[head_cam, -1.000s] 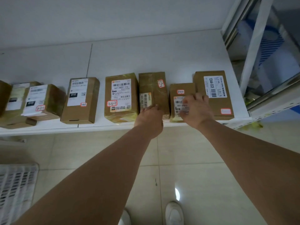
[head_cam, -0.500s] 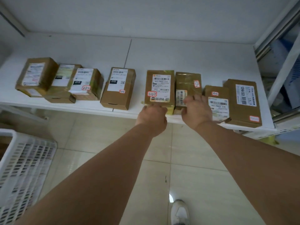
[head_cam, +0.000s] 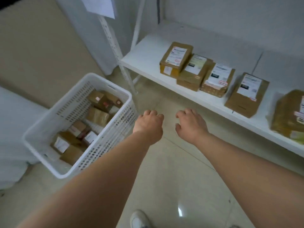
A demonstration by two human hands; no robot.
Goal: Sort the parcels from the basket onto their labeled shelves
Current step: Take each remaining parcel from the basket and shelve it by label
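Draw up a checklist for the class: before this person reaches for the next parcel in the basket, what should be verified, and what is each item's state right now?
1. Left hand free: ok, fingers loosely curled, holding nothing.
2. Right hand free: ok, holding nothing.
3. Parcels remain in the white basket: ok, several brown boxes lie inside.
4. Path to the basket clear: ok, it stands open-topped on the floor just left of the left hand.
5. Labels on the basket parcels readable: cannot tell, too blurred.
6. Room on the white shelf: ok, bare space at its left end.
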